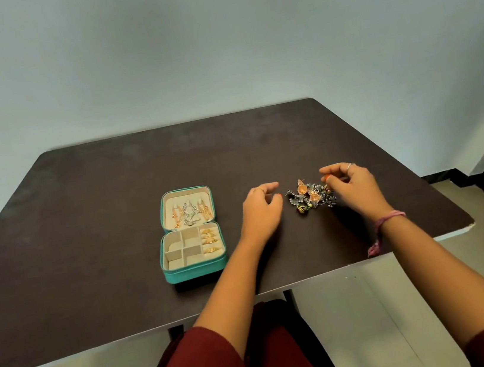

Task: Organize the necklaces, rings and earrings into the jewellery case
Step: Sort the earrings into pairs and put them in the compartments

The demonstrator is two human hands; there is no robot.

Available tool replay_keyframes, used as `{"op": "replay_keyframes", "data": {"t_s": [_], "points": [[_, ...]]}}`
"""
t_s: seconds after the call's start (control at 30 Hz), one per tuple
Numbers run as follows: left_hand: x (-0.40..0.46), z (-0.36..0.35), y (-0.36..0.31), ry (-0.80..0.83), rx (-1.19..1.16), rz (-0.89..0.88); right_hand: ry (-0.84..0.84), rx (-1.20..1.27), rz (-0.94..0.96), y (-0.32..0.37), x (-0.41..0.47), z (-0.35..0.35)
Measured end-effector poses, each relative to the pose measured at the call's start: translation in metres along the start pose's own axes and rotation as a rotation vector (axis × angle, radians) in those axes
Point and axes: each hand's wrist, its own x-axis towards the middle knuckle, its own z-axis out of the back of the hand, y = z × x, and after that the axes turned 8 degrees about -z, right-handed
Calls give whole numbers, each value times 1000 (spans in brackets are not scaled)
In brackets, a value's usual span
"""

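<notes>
With necklaces and 4 rings cased, both hands (pixel 258 209) (pixel 351 185) hover loose-fingered, gripping nothing, at the earring pile (pixel 312 196); next, pinch 1 earring leftward into the case (pixel 195 270).

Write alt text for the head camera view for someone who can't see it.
Two bare hands, left hand and right hand, hover either side of a pile of loose earrings on a dark table. To the left an open teal jewellery case holds necklaces in its lid and gold rings in its tray.
</notes>
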Motion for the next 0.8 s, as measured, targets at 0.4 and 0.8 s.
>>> {"op": "replay_keyframes", "data": {"t_s": [0.4,0.8], "points": [[9,-21,11,-166,-47,-63,177,-453,4,13,51,-12],[11,-19,12,-255,-161,-91,231,-414,19,14,61,-17]]}}
